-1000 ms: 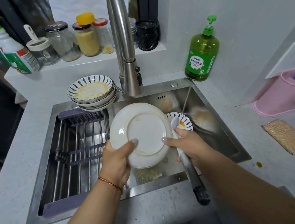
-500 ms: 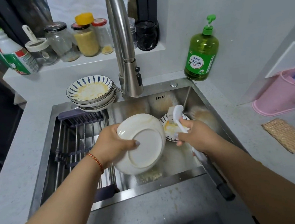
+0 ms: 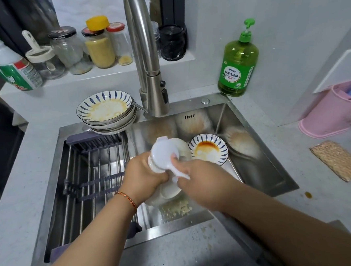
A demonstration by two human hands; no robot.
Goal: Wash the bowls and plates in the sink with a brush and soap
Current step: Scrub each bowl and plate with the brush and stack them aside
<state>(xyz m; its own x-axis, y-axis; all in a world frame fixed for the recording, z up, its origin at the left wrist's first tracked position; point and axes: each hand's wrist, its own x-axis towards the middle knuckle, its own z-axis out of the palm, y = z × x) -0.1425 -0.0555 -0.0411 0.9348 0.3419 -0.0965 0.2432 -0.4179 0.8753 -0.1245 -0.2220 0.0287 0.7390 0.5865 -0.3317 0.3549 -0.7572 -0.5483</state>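
Over the steel sink (image 3: 255, 139), my left hand (image 3: 144, 175) grips a white plate (image 3: 166, 193) tilted on edge, mostly hidden by both hands. My right hand (image 3: 199, 179) holds a white dish brush (image 3: 163, 154) by its handle, the head pressed against the plate's upper part. A small blue-striped bowl (image 3: 208, 149) with orange sauce lies in the basin to the right. A stack of blue-striped bowls (image 3: 105, 111) with yellow residue sits on the sink's back left corner. The green soap bottle (image 3: 238, 65) stands at the back right.
A tall steel faucet (image 3: 143, 62) rises behind the hands. A drying rack (image 3: 94, 179) fills the sink's left half. Jars (image 3: 98, 48) line the back ledge. A pink tub (image 3: 334, 109) and a scouring pad (image 3: 338, 160) are on the right counter. Food scraps (image 3: 176, 210) lie in the basin.
The plate has turned from facing me to edge-on. My right hand brought the brush from beside the plate, over the small bowl, onto the plate's upper part.
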